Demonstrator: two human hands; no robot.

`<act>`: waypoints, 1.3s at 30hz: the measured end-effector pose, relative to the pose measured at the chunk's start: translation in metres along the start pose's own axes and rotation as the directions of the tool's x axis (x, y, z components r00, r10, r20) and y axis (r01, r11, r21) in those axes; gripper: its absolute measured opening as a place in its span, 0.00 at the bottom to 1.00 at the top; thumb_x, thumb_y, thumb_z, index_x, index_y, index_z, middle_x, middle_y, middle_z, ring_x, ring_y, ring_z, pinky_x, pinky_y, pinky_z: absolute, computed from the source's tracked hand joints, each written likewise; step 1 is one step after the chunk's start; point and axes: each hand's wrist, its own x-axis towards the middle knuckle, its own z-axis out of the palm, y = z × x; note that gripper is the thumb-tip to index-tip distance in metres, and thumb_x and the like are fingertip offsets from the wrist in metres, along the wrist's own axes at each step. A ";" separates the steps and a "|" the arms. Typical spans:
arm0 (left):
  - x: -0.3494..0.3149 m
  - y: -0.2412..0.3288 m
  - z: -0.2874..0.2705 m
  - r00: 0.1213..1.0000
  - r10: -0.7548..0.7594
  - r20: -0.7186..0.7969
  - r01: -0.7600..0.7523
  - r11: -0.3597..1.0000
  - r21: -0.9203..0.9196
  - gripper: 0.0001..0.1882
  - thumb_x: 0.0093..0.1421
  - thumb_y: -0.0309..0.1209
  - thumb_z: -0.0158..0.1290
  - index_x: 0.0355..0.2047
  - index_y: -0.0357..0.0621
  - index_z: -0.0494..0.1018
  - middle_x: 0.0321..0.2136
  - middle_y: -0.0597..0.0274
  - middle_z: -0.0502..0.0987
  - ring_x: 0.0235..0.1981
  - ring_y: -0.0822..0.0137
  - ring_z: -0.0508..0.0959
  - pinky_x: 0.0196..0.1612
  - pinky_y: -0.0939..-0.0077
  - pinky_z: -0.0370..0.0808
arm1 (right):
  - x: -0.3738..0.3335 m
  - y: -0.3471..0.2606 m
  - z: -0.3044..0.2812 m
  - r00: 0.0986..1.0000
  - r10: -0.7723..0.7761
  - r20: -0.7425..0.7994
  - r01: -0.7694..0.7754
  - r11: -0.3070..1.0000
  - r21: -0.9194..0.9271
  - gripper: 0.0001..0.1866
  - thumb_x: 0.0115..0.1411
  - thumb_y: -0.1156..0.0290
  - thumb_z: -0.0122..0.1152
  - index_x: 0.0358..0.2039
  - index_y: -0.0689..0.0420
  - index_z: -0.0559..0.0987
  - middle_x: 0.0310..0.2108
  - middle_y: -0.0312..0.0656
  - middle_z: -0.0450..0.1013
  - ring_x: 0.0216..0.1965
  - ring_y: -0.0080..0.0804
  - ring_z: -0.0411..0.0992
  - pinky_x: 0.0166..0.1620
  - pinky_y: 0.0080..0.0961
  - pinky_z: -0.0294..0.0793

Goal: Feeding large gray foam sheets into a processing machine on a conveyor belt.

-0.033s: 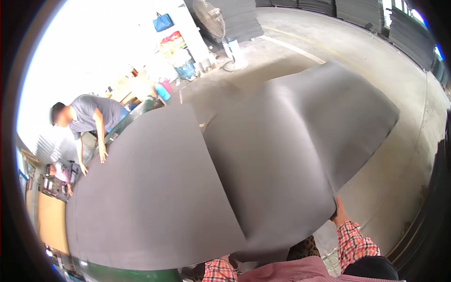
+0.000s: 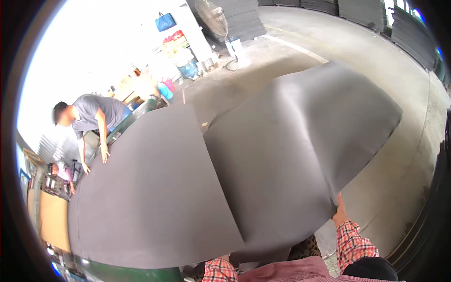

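Note:
A large dark grey sheet (image 2: pixel 268 174), thin and flexible, bends and sags out over the floor on the right. My right hand (image 2: pixel 340 212) grips its near edge, thumb up along the rim and the other fingers hidden behind it. Another flat grey sheet (image 2: pixel 150 188) lies on a green-sided table (image 2: pixel 131 274), and its straight right edge borders the bent sheet. My left hand (image 2: pixel 225 257) is at the near edge where the two sheets meet. Its fingers are hidden under the material, so their grip does not show.
Across the table a person (image 2: pixel 98 113) presses both hands on the flat sheet's far edge; a second person (image 2: pixel 66 171) reaches to it farther left. A tan board (image 2: pixel 53 221) adjoins the left end. Behind stand a fan (image 2: pixel 211 19) and stacked dark sheets (image 2: pixel 361 16).
The bent sheet's folds have shifted a little, and its far left edge looks slightly different in shape. My hands stay in nearly the same places. The whole view has moved slightly.

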 end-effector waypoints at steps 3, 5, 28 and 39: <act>-0.012 0.006 -0.006 0.993 0.117 -0.030 -0.114 0.991 0.070 0.32 0.58 0.40 0.49 0.61 0.46 0.55 0.57 0.48 0.62 0.59 0.52 0.61 0.61 0.66 0.57 | 0.033 0.021 -0.008 0.959 -0.093 0.268 0.015 0.960 0.280 0.23 0.58 0.57 0.57 0.46 0.62 0.72 0.41 0.44 0.73 0.41 0.38 0.72 0.43 0.33 0.72; 0.003 -0.018 0.010 0.969 0.168 -0.179 -0.183 0.980 -0.072 0.30 0.58 0.39 0.48 0.61 0.51 0.56 0.52 0.48 0.69 0.52 0.51 0.70 0.54 0.69 0.66 | 0.026 0.025 0.011 0.921 -0.389 -0.003 0.381 0.902 -0.203 0.16 0.59 0.66 0.56 0.43 0.64 0.74 0.39 0.41 0.74 0.39 0.33 0.71 0.41 0.30 0.71; 0.027 0.079 -0.611 0.415 0.674 -0.611 0.132 0.620 0.773 0.23 0.60 0.40 0.45 0.57 0.69 0.61 0.32 0.54 0.77 0.33 0.50 0.77 0.37 0.58 0.72 | -0.175 -0.046 0.149 0.715 -0.393 0.578 0.201 0.908 0.368 0.25 0.57 0.52 0.57 0.47 0.57 0.71 0.44 0.39 0.71 0.47 0.34 0.70 0.49 0.33 0.70; -0.007 -0.162 -0.587 0.292 0.477 -0.829 0.233 0.805 0.545 0.42 0.47 0.38 0.58 0.62 0.48 0.53 0.60 0.50 0.56 0.62 0.49 0.53 0.63 0.49 0.45 | -0.263 0.163 0.289 0.744 0.006 0.668 -0.034 0.999 0.028 0.10 0.61 0.65 0.54 0.41 0.54 0.72 0.35 0.36 0.73 0.33 0.32 0.73 0.32 0.35 0.75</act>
